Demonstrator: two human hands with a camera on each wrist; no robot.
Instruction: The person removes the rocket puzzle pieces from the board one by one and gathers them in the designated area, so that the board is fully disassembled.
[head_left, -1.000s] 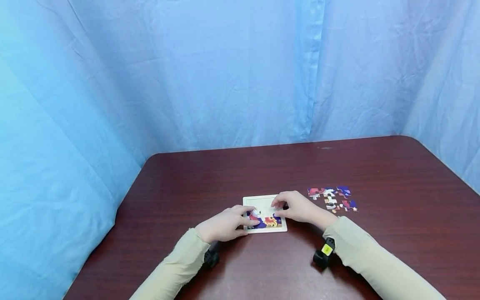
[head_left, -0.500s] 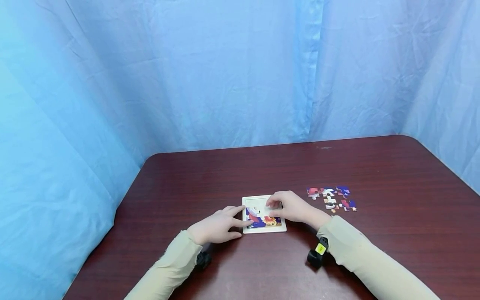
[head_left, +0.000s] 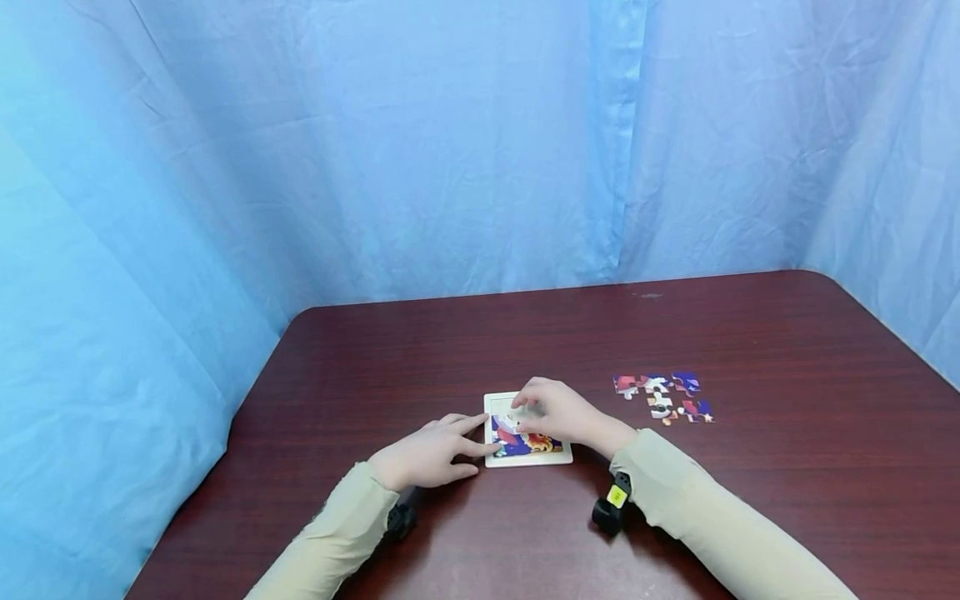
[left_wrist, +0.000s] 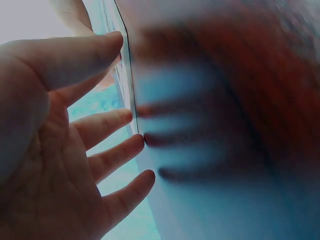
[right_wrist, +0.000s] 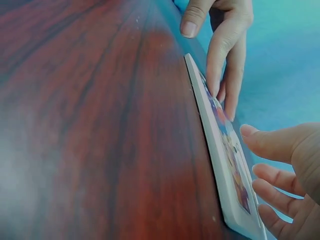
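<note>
A small pale puzzle tray lies on the table, its lower part filled with joined purple, red and yellow puzzle pieces. My left hand is at the tray's left side, fingers spread, with fingertips touching its rim and the picture. The left wrist view shows that left palm and its straight fingers at the tray's edge. Above the middle of the tray is my right hand, fingers loosely curved. In the right wrist view, the right thumb and fingers stand apart, with nothing seen between them.
Several loose puzzle pieces lie to the right of the tray, a star-marked purple one among them. The dark red wooden table reaches back to a blue curtain. Each wrist wears a black camera.
My right hand has moved left across the tray, from its right side to the middle. My left hand has drawn back slightly left, its fingers spreading.
</note>
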